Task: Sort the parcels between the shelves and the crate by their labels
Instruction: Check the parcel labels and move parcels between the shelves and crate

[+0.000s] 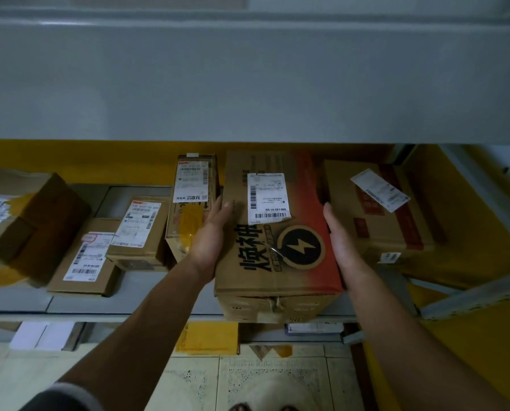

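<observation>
Both hands were on the big box (280, 232), the one with the lightning-bolt print and a white label (267, 197) on top. The left hand (210, 238) lay flat against its left side, fingers straight, thumb up on the top edge. The right hand (341, 241) pressed the right side the same way, palm in and fingers straight. Neither hand curled round anything; the box was squeezed between two flat palms.

The box sat on the grey shelf (129, 304), its near end hanging just over the front edge. Just left of it stood a tall box (191, 203) with its own label, right beside the left hand. On the right lay another box (375, 209) with a label stuck on askew.

Further left, a small box (141, 229) rested partly on a flat box (84, 259), and a dark box (31, 215) sat at the far left. Under the shelf, a yellow envelope (207, 338) showed on the level below.
</observation>
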